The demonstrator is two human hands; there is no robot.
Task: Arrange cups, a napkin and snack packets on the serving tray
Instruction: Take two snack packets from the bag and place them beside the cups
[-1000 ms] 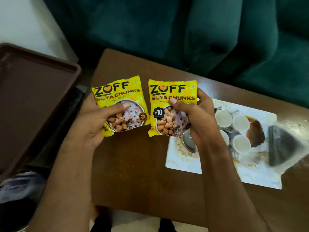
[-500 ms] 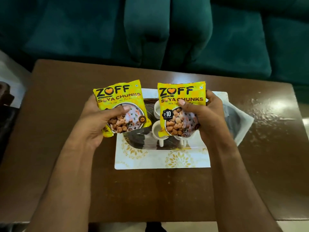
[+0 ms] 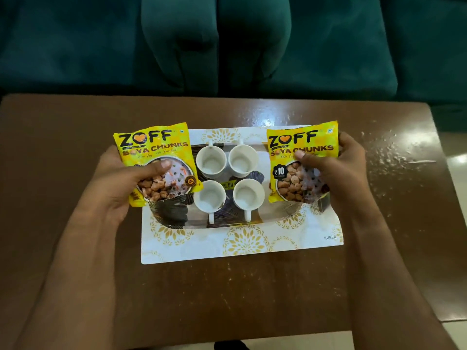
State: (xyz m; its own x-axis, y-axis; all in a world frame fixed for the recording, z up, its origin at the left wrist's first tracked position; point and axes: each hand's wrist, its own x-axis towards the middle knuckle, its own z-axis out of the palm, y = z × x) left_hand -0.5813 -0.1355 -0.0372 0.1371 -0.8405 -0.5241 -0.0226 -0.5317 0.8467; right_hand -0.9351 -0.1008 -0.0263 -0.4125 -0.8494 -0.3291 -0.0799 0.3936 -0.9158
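Centrally on the brown surface (image 3: 75,248) lies the white napkin (image 3: 240,241) under the dark tray (image 3: 177,215), four white cups (image 3: 228,176) clustered mid-tray, while the left hand (image 3: 118,188) and right hand (image 3: 336,173), fingers clamped, hold the left packet (image 3: 161,150) and right packet (image 3: 300,145) above the tray's ends.

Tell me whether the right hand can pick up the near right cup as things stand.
Probably not yet. The right hand is gripping a soya chunks packet, which hangs beside the near right cup. The cup's top is uncovered, but the hand would likely need to set the packet down first.
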